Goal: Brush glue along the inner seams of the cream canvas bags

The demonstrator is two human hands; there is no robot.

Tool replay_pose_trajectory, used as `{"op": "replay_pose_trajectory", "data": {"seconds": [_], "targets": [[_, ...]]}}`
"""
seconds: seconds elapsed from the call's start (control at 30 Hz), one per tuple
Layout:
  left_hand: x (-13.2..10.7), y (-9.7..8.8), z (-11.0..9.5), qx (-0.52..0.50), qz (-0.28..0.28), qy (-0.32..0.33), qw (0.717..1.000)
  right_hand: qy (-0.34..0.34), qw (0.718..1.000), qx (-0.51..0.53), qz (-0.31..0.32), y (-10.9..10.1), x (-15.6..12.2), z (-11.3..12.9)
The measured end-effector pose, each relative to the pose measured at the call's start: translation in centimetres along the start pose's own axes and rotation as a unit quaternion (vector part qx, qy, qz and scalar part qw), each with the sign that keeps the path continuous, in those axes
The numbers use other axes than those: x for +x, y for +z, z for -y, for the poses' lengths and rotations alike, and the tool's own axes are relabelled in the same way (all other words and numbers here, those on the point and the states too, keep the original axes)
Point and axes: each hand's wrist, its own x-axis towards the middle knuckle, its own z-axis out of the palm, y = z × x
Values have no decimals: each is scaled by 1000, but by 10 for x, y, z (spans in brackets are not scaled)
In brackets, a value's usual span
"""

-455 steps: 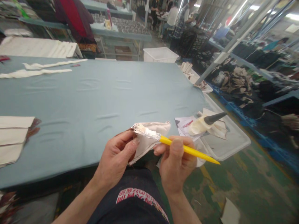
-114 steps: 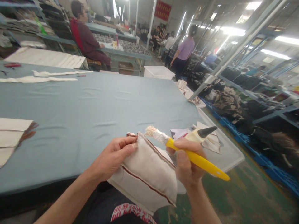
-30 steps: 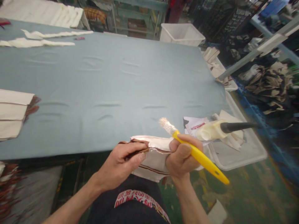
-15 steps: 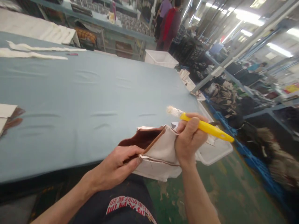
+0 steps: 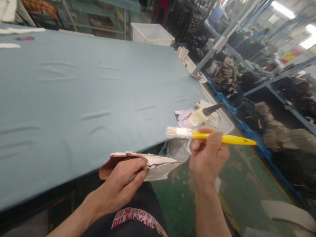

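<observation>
Pinched in my left hand (image 5: 125, 177) is a folded piece of leatherwork (image 5: 160, 166), off-white outside and brown inside, at the near edge of the table. Its far end points right, apart from my other hand. My right hand (image 5: 209, 154) grips a paintbrush (image 5: 224, 138) with a yellow handle. The brush lies nearly level, its pale bristles pointing left over the table edge. Just beyond the brush stands a whitish glue pot (image 5: 197, 117) with a dark handle sticking out, on a printed paper.
A blue-grey covered table (image 5: 86, 89) spreads ahead. White plastic bins (image 5: 153, 33) stand at its far end and along its right side. A metal post (image 5: 212, 52) slants up at the right. Piled leather pieces (image 5: 224, 75) lie beyond blue netting. A clear plastic bag (image 5: 179, 148) hangs near the table edge.
My right hand has let go of the leather piece and moved right and down with the brush. The piece, in my left hand, has folded flatter and moved left. The view has turned right and down.
</observation>
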Motion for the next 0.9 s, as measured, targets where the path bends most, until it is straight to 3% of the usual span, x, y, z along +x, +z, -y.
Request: {"op": "replay_pose_trajectory", "data": {"seconds": [0.1, 0.23, 0.47, 0.73, 0.9], "targets": [[-2, 11, -5, 63, -15, 30, 997, 56, 997, 23, 48, -22, -15, 2], [3, 35, -16, 95, -32, 68, 993, 75, 994, 20, 73, -47, -27, -3], [20, 78, -22, 147, -41, 98, 983, 67, 994, 32, 81, -83, -25, -15], [31, 113, -18, 134, -41, 149, 979, 111, 977, 29, 180, -121, -23, -25], [33, 130, -20, 72, -30, 138, 987, 94, 989, -26, 113, -136, -3, -27]]}}
